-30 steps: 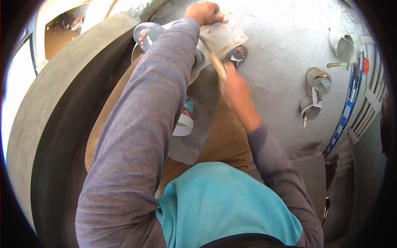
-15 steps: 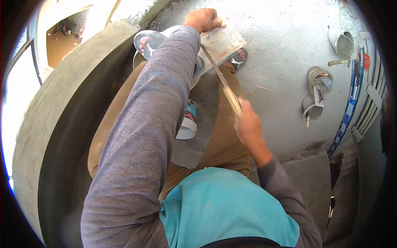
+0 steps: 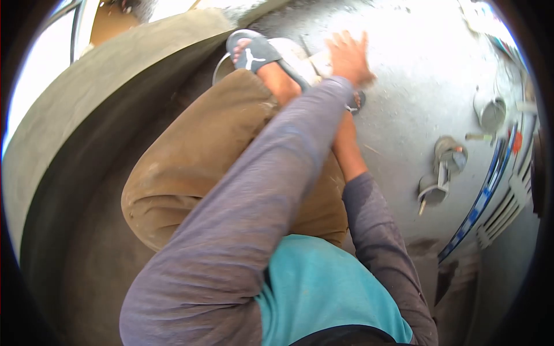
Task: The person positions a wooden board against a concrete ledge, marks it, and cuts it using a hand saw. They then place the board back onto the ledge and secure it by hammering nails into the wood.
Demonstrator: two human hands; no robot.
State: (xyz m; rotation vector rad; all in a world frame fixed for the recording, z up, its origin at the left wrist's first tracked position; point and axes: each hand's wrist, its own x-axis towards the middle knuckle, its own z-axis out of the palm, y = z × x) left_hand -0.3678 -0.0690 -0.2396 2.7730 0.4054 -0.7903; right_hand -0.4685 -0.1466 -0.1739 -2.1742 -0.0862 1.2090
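My left hand (image 3: pixel 350 57) is slightly blurred, held out over the floor with its fingers spread and nothing in them. Its forearm crosses in front of my right hand (image 3: pixel 345 128), of which only the wrist end shows. The right fingers, and anything they hold, are hidden behind the left sleeve. A pale piece of board (image 3: pixel 318 62) shows partly just left of my left hand, beside my sandalled foot (image 3: pixel 248 52). The long thin blade with a wooden handle is out of sight.
A curved concrete wall (image 3: pixel 109 75) runs along the left. On the right lie mortar-smeared containers (image 3: pixel 451 153), a bucket (image 3: pixel 490 112), a hammer (image 3: pixel 479 137), a blue-marked strip (image 3: pixel 478 202) and a pale slatted piece (image 3: pixel 508 210). My other foot (image 3: pixel 359 101) is partly covered.
My left hand has left the board, moved right and spread its fingers. My right hand has moved forward behind the left forearm, and the blade it held has gone from view. The camera view has shifted.
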